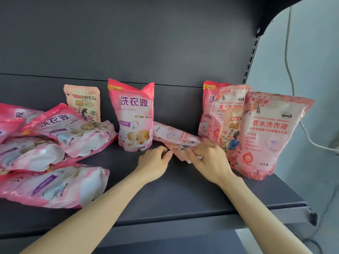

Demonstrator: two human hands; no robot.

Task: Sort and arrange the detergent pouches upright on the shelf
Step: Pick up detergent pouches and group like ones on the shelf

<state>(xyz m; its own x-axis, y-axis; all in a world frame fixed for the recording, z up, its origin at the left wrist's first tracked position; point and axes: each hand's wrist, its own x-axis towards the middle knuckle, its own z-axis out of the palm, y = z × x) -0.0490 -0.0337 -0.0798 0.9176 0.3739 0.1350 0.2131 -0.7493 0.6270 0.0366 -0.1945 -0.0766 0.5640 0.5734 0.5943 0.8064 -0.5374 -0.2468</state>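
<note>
Head view: your right hand (207, 158) pinches the fallen pouch (176, 137), left hand (154, 162) fingers loose beside it; yanking may topple upright pouches (271, 132).

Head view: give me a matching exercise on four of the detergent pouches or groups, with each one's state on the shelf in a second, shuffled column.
Things
A. purple-lettered pouch
B. floral pouch
C. left pile
D. rose-print pouch

States
1. lies down, with the right hand holding its edge
2. pouches lying flat, overlapping
3. upright and foremost at the right end of the shelf
4. stands upright alone, mid-shelf

Pairs: A-4, B-1, C-2, D-3.
</note>
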